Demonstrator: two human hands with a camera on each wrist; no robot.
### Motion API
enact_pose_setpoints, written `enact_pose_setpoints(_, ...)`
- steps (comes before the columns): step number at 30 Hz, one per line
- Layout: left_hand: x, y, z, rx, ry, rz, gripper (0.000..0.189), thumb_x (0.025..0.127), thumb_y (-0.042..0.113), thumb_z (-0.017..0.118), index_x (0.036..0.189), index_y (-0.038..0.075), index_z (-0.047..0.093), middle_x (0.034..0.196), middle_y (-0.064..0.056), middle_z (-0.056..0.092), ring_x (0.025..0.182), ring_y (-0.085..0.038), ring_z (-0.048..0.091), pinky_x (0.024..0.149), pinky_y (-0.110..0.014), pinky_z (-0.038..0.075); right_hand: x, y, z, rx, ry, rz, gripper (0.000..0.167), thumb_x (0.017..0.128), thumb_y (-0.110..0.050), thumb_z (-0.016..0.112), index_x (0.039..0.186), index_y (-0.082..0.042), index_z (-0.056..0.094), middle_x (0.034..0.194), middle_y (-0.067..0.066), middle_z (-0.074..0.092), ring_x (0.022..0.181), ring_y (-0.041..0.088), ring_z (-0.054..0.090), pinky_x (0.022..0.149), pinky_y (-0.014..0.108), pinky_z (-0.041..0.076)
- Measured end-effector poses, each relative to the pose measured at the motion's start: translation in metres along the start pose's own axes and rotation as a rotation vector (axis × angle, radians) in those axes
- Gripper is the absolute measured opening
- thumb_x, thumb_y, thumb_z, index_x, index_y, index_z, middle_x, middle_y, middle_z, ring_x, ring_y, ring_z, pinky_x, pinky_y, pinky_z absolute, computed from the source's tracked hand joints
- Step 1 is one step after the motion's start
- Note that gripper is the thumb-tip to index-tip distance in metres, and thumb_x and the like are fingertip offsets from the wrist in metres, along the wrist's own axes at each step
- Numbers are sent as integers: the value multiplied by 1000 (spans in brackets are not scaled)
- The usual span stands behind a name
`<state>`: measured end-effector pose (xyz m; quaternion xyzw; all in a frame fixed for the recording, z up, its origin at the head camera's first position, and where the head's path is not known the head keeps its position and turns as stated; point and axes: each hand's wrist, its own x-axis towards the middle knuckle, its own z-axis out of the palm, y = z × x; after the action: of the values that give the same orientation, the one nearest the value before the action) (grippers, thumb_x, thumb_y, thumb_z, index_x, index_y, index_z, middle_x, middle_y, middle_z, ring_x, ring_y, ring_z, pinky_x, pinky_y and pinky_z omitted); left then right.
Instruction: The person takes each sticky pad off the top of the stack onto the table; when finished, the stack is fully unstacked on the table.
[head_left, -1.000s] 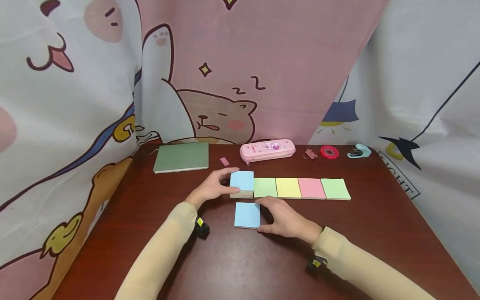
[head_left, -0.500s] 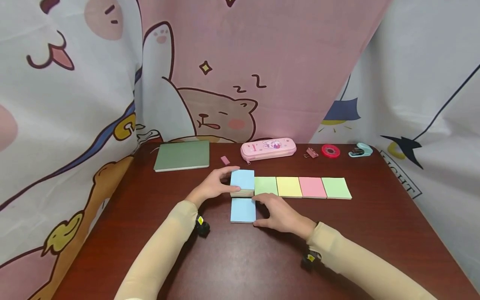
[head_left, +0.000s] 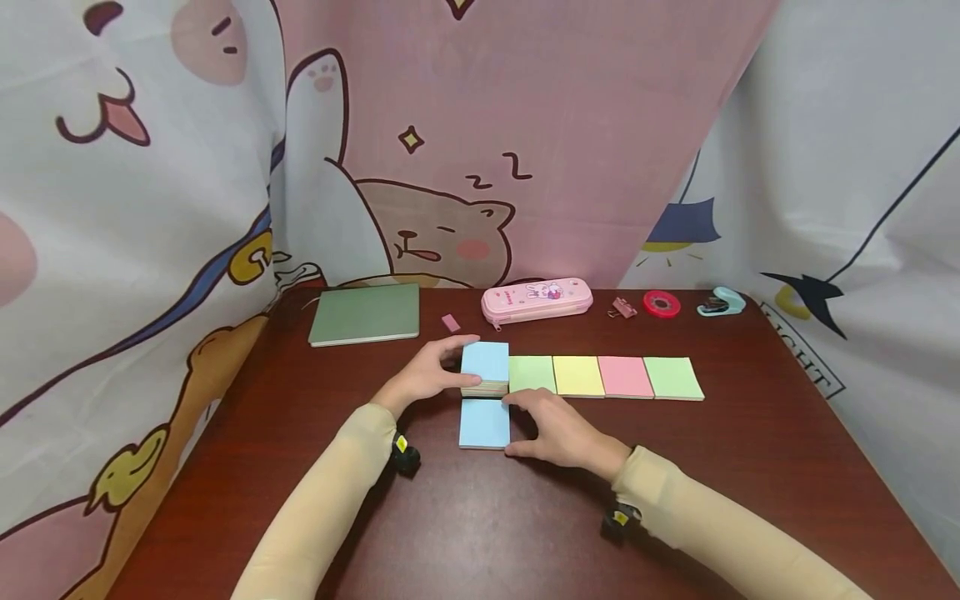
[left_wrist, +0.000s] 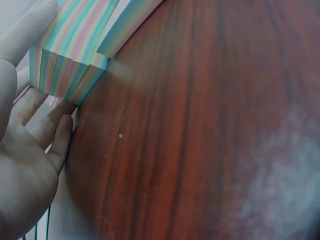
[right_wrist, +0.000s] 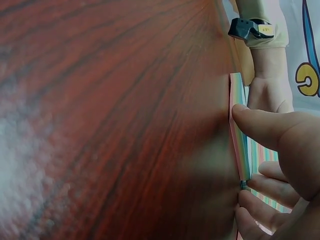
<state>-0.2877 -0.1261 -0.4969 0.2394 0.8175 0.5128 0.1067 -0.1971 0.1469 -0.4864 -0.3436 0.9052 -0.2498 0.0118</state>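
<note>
A stack of sticky note pads [head_left: 484,363] with a blue top stands at the left end of the row. My left hand [head_left: 429,372] grips its left side, thumb at the front and fingers behind. Striped layers of the stack [left_wrist: 75,55] show in the left wrist view. Directly in front of the stack lies a thin blue sticky note pad [head_left: 483,423]. My right hand [head_left: 562,432] pinches that pad at its right side, the thumb at the near corner and a fingertip at the far one. In the right wrist view, my thumb rests against the pad's coloured edge [right_wrist: 239,145].
Green [head_left: 532,375], yellow [head_left: 578,376], pink [head_left: 626,377] and another green pad extend rightward from the stack. Behind are a green notebook [head_left: 365,314], a pink eraser [head_left: 450,322], a pencil case [head_left: 536,301], a binder clip [head_left: 622,308], red tape [head_left: 661,304] and a stapler [head_left: 722,302].
My right hand has slid the thin blue pad left and away from me, up close to the stack's front, mostly in the first half second. My left hand has stayed on the stack.
</note>
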Motion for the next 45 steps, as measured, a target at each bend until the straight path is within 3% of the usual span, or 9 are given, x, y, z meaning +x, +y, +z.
enact_pose_setpoints(11, 1, 0, -2, 4, 3, 0, 78, 88, 24, 89, 155, 9, 53, 144, -5, 64, 135, -27, 59, 114, -51, 46, -2, 1, -8, 62, 17, -34, 73, 80, -36, 94, 138, -2, 64, 129, 9, 70, 109, 23, 69, 97, 43, 57)
enact_pose_setpoints(17, -1, -1, -2, -13, 9, 10, 77, 88, 22, 88, 154, 8, 52, 144, -6, 64, 136, -28, 58, 115, -52, 44, 6, 6, -21, 104, 127, -75, 61, 86, -29, 89, 134, -1, 65, 125, 13, 71, 102, 26, 72, 88, 44, 60)
enact_pose_setpoints(22, -2, -2, -2, -17, -17, 24, 78, 90, 23, 86, 157, 8, 48, 146, -6, 62, 139, -28, 55, 117, -52, 42, 29, 9, -31, 31, 201, -72, 62, 88, -33, 86, 136, 0, 64, 133, 15, 66, 120, 33, 65, 102, 49, 54)
enact_pose_setpoints(26, -1, -5, -4, -35, -38, 23, 83, 90, 21, 85, 160, 8, 42, 150, -7, 59, 144, -27, 51, 119, -51, 40, 51, 11, -37, -37, 162, -57, 73, 88, -38, 86, 143, 2, 58, 146, 19, 58, 136, 36, 54, 115, 53, 43)
enact_pose_setpoints(29, -1, -7, -4, -48, -48, 13, 86, 89, 20, 86, 161, 10, 40, 153, -7, 57, 146, -26, 49, 120, -51, 38, 64, 12, -39, -45, 94, -46, 81, 87, -39, 86, 148, 3, 53, 150, 22, 54, 140, 39, 50, 118, 54, 40)
enact_pose_setpoints(35, -2, -9, -3, -58, -76, 15, 85, 88, 23, 88, 159, 16, 44, 152, -5, 57, 145, -25, 49, 120, -51, 38, 78, 16, -35, -42, 16, -63, 83, 85, -39, 89, 148, 2, 53, 142, 19, 60, 129, 33, 59, 109, 49, 49)
enact_pose_setpoints(39, -3, -10, -4, -59, -74, 19, 83, 87, 20, 89, 158, 17, 45, 151, -4, 58, 144, -24, 51, 119, -50, 39, 82, 20, -32, -43, 19, -97, 79, 84, -36, 90, 146, 1, 56, 134, 16, 64, 119, 28, 61, 100, 45, 54)
enact_pose_setpoints(45, -4, -9, -5, -37, -64, 2, 84, 86, 19, 89, 158, 15, 46, 152, -5, 57, 144, -25, 51, 119, -49, 40, 76, 28, -35, -54, 52, -102, 75, 84, -36, 89, 143, 0, 59, 134, 16, 64, 123, 30, 61, 103, 48, 52)
